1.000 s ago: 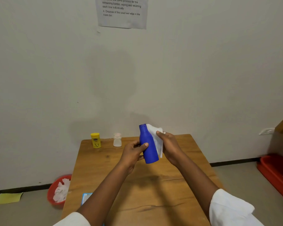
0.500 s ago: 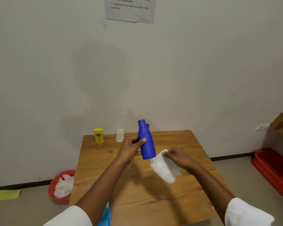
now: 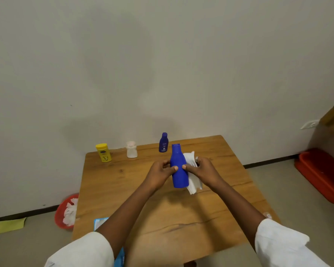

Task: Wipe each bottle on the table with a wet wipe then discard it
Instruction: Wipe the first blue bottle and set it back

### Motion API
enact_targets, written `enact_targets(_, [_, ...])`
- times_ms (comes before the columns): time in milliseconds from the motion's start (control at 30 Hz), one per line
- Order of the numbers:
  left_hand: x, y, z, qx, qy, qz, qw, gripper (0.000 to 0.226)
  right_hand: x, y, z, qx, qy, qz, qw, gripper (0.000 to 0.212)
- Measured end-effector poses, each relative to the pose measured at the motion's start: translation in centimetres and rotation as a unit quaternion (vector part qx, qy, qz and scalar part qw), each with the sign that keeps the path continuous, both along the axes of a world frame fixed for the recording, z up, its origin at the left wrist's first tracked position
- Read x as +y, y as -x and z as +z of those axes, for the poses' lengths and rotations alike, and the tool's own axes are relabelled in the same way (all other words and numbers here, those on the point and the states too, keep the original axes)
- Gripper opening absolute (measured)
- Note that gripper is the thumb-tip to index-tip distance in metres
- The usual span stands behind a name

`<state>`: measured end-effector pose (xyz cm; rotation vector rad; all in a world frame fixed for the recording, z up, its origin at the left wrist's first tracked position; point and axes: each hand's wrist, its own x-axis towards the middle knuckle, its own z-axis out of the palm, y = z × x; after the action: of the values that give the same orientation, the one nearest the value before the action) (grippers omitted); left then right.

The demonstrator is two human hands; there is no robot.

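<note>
A large blue bottle is held upright above the middle of the wooden table. My left hand grips its left side. On the bottle's right side my right hand presses a white wet wipe against it; part of the wipe hangs below the hand. Along the table's far edge stand a yellow bottle, a small white bottle and a small dark blue bottle.
A red bin with used white wipes sits on the floor left of the table. A blue wipes pack lies at the table's near left edge. A red tray lies on the floor at right, a yellow cloth at far left.
My right hand had pulled the wipe away from the blue bottle and down; now it has brought the wipe back against the bottle's right side. The view tilted downward.
</note>
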<state>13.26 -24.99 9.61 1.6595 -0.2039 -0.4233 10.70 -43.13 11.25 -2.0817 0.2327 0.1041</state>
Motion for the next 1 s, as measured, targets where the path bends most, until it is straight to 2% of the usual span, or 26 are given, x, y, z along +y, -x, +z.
enact_targets(200, [-7.2,-4.1,-6.9,0.073,-0.072,0.042,0.994,0.033,-6.9,-4.5,-6.9,0.074,0.030,-0.011,0.997,0.038])
enact_targets(300, [-10.9,-7.7,-8.9,0.060,-0.128,0.046,0.989,0.036,-10.2,-8.4,-9.0,0.079,0.055,-0.009,0.995,0.044])
enact_targets(433, [-15.3,-13.9,-10.3,0.030,-0.160,0.035,0.986,0.046,-13.4,-14.3,-9.8,0.055,0.090,0.002,0.994,0.028])
enact_targets(600, [-19.3,-21.4,-11.9,-0.019,-0.193,0.030,0.981,0.042,-16.5,-21.6,-11.4,0.021,0.137,0.017,0.990,0.033])
enact_targets(700, [-20.4,-24.6,-13.8,-0.053,-0.199,0.019,0.978,0.037,-17.5,-24.5,-13.1,0.016,0.134,0.013,0.991,0.027])
enact_targets(867, [-21.1,-27.3,-16.9,-0.072,-0.213,0.011,0.974,0.034,-18.5,-27.2,-16.5,0.017,0.130,0.021,0.991,0.016])
enact_targets(1000, [-21.2,-27.6,-18.6,-0.072,-0.221,0.011,0.973,0.035,-18.6,-27.9,-18.7,0.015,0.129,0.035,0.991,0.016])
